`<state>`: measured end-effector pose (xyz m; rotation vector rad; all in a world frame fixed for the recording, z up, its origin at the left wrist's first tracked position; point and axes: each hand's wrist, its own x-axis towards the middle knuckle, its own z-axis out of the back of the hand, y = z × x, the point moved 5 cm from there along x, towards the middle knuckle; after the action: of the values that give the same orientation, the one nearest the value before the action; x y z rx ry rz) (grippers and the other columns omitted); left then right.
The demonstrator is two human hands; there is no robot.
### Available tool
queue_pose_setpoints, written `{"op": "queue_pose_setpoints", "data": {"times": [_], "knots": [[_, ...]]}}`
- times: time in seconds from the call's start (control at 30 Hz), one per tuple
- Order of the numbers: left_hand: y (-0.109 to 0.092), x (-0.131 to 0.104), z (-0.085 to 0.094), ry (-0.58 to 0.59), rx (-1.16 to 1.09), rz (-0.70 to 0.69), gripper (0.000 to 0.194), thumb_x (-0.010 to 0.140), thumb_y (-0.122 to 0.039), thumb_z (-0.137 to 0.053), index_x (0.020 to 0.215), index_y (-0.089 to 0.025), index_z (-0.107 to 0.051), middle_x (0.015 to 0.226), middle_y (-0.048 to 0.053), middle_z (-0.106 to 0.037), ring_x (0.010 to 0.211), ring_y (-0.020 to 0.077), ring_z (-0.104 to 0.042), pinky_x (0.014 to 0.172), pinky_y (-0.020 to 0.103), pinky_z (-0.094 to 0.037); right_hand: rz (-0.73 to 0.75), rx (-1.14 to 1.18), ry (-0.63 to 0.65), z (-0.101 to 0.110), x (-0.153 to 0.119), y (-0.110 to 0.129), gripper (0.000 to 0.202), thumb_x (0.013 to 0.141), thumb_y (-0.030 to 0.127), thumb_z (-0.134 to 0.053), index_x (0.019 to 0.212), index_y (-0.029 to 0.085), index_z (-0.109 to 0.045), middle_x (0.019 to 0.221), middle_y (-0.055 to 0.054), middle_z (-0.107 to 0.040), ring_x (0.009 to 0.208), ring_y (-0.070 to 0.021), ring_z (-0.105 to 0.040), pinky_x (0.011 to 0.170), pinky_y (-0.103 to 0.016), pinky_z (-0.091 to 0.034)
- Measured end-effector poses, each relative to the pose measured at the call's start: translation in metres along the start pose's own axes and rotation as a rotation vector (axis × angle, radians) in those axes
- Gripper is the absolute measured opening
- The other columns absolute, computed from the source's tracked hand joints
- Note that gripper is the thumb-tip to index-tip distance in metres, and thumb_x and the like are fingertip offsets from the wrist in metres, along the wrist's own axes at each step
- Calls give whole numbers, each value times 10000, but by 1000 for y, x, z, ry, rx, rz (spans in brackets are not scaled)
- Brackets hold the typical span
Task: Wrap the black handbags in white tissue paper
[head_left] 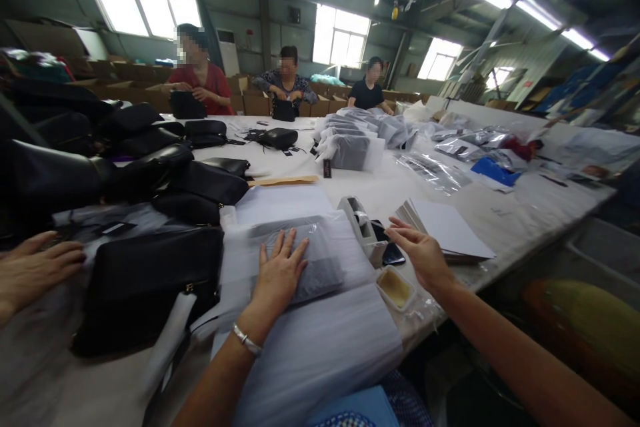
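My left hand, with a silver bracelet at its wrist, lies flat with fingers spread on a dark bag covered in thin translucent wrapping. White tissue sheets lie beneath and in front of it. My right hand is raised beside a pale tape dispenser, its thumb and fingertips pinched together. Whatever sits between those fingertips is too small to make out. Below that hand are a dark phone-like object and a small tub of yellowish stuff.
Another person's hand reaches in at left by a black bag. More black bags are piled behind it. Wrapped bags stand further back. White sheets are stacked at right. Three people work across the table.
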<state>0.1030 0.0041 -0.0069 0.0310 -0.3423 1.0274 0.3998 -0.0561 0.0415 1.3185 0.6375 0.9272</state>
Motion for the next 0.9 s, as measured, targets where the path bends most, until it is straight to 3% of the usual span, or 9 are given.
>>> {"op": "queue_pose_setpoints", "data": {"times": [0.1, 0.23, 0.37, 0.5, 0.63, 0.73, 0.83, 0.9], "knots": [[1, 0, -1, -5, -1, 2, 452, 989, -325, -424, 1441, -322, -449, 1589, 51, -316, 1464, 313, -271, 1108, 646, -292, -130, 70, 23, 6, -25, -9, 345, 676, 480, -815, 879, 203, -782, 1229, -95, -684, 1172, -279, -606, 1009, -394, -485], [1, 1, -2, 0, 1, 1, 448, 992, -321, -421, 1438, -321, -450, 1592, 48, -309, 1465, 314, -268, 1103, 654, -293, -376, 169, 92, 8, -44, -39, 382, 646, 495, -834, 852, 179, -775, 938, -106, -754, 909, -243, -707, 811, -349, -586], [0, 1, -2, 3, -2, 3, 450, 990, -321, -425, 1439, -327, -448, 1591, 45, -312, 1463, 316, -273, 1108, 652, -286, -393, 73, 112, 13, -38, -62, 356, 631, 483, -840, 790, 174, -764, 748, -52, -727, 593, -147, -645, 595, -278, -563], [0, 1, 0, 20, 8, 7, 449, 989, -317, -430, 1437, -327, -452, 1590, 46, -310, 1462, 314, -277, 1108, 646, -290, -169, -350, 133, 29, -19, -63, 345, 746, 522, -720, 849, 197, -772, 724, -37, -724, 528, -159, -603, 559, -311, -520], [0, 2, 2, 40, -6, 13, 447, 986, -309, -448, 1433, -317, -458, 1591, 44, -303, 1464, 317, -271, 1099, 653, -301, 279, -887, 178, 51, -8, -38, 277, 883, 401, -558, 947, 238, -773, 892, -73, -754, 801, -262, -694, 745, -378, -527], [1, 5, 6, 53, -59, 27, 492, 985, -296, -453, 1473, -307, -391, 1582, 53, -322, 1463, 312, -277, 1098, 650, -313, 546, -1073, 270, 58, -6, -10, 328, 913, 251, -461, 1077, 247, -746, 1053, -92, -740, 947, -267, -677, 840, -389, -517], [6, 8, 12, 39, -154, 58, 544, 989, -260, -434, 1516, -269, -300, 1581, 86, -320, 1442, 296, -329, 1102, 617, -340, 681, -1093, 424, 45, -3, 26, 361, 927, 208, -431, 1122, 271, -729, 1102, -69, -736, 982, -232, -664, 889, -370, -509], [13, 9, 17, 14, -233, 86, 536, 991, -213, -400, 1517, -248, -301, 1592, 99, -293, 1401, 277, -406, 1105, 556, -377, 743, -1057, 542, 24, -1, 49, 340, 950, 247, -435, 1113, 294, -730, 1083, -49, -743, 970, -213, -662, 888, -357, -506]]}}
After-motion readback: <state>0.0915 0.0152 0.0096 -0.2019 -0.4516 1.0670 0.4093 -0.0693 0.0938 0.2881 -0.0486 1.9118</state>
